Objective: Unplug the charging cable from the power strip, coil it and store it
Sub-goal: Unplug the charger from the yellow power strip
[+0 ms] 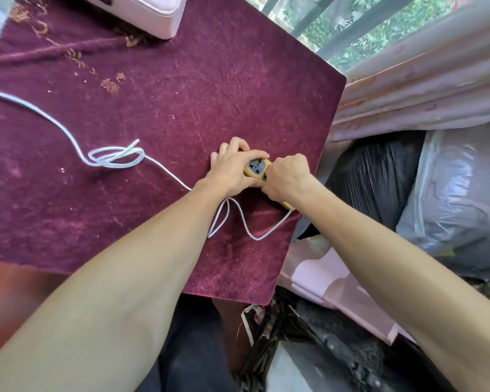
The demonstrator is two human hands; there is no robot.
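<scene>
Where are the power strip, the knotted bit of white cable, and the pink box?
power strip (256, 166): head view, yellow top face between the hands.
white cable (116, 157): head view, the knotted loops on the cloth.
pink box (150, 9): head view, its front side at the top edge.

A table draped in a dark red cloth (181, 89) fills the middle, with a pale pink box (150, 9) at twelve o'clock, a daylit window (359, 26) at one, pink curtains (425, 89) at two and plastic bags (458, 199) at three.
</scene>
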